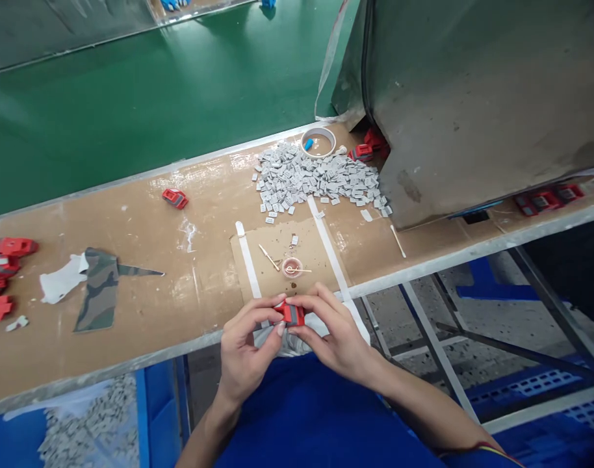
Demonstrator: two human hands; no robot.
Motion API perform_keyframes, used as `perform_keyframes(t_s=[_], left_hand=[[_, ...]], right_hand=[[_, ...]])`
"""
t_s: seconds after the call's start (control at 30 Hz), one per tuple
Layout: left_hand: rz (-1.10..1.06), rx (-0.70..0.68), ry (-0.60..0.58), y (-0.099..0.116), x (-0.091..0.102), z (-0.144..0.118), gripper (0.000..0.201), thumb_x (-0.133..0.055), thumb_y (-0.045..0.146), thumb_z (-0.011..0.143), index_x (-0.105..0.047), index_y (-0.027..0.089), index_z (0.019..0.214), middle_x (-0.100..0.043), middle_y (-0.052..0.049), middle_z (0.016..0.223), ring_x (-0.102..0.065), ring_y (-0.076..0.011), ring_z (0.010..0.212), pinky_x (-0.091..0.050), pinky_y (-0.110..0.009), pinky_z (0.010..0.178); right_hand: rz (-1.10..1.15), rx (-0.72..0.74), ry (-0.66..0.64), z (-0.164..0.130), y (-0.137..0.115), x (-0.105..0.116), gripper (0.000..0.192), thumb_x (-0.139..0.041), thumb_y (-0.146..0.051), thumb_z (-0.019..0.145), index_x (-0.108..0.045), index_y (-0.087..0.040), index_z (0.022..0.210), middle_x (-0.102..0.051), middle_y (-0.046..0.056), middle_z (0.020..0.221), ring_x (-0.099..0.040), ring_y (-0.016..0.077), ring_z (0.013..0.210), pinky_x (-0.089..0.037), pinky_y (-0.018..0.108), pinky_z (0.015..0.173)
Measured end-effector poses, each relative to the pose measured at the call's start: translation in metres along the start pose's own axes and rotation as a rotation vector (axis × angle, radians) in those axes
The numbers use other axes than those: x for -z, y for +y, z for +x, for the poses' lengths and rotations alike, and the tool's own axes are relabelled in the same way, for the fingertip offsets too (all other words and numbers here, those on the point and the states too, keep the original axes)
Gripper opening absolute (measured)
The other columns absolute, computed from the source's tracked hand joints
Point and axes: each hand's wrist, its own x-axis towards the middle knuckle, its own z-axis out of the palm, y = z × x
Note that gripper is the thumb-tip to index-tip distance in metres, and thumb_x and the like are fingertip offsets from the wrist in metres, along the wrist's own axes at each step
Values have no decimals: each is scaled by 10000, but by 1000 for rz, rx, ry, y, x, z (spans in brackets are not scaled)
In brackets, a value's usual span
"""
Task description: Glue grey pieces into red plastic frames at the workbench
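A small red and grey toy car body [293,314] is pinched between both of my hands at the bench's front edge. My left hand [251,341] grips its left end with thumb and fingers. On its right end, my right hand [331,328] closes with fingers above and thumb below. Just beyond lies a cardboard sheet [301,234] with white tape strips. On it stand a small cup of reddish liquid [292,267] with a thin stick across it, a cotton swab [268,257] and one small grey piece [294,240].
Behind the cardboard spreads a heap of small grey pieces [311,175] with a tape roll [318,142]. Red car bodies [4,263] cluster at left; another car [175,198] lies alone. A camouflage cloth [98,289] is nearby. A metal housing [482,104] blocks the right, beside a green belt [180,97].
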Motion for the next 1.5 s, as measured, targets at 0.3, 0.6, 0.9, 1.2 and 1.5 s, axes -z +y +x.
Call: perform_keyframes(t_s=[0.3, 0.6, 0.9, 1.2, 1.5], left_hand=[[48, 66, 6, 5, 4, 5, 82, -708, 151, 932, -757, 217, 933, -802, -87, 1165, -762, -216, 1123, -599, -304, 989], [122, 60, -49, 11, 5, 9, 78, -685, 157, 945, -741, 210, 942, -797, -102, 1180, -761, -232, 1134, -600, -325, 988], [240, -20, -62, 17, 6, 15, 96, -683, 111, 927, -723, 197, 915, -805, -95, 1120, -780, -208, 1056, -611, -301, 961], [132, 21, -73, 6, 6, 5, 177, -696, 149, 948, -729, 217, 1108, -770, -132, 1265, -732, -259, 1226, -598, -366, 1041], [74, -107, 39, -6, 2, 0, 390, -770, 155, 917, -675, 241, 1286, -772, -112, 1289, -741, -240, 1219, -611, -360, 1053]], right_hand=[[91, -65, 30, 8, -2, -1, 269, -700, -261, 1002, -646, -231, 1264, -618, 48, 1011, -669, 180, 886, -629, 315, 798], [179, -133, -6, 7, 0, 2, 308, -683, -229, 1006, -666, -261, 1312, -623, 68, 1104, -692, 188, 989, -656, 324, 860], [102, -67, -30, 8, 3, 3, 349, -648, -196, 1020, -641, -264, 1362, -622, 81, 1122, -667, 218, 1059, -611, 354, 912], [442, -291, 4, 8, 0, -1, 255, -680, -374, 1017, -663, -240, 1233, -638, 95, 1181, -724, 193, 1031, -636, 329, 904], [423, -220, 70, 0, 5, -15, 246, -623, -381, 1051, -624, -264, 1268, -704, 107, 1193, -722, 218, 1126, -634, 384, 955]])
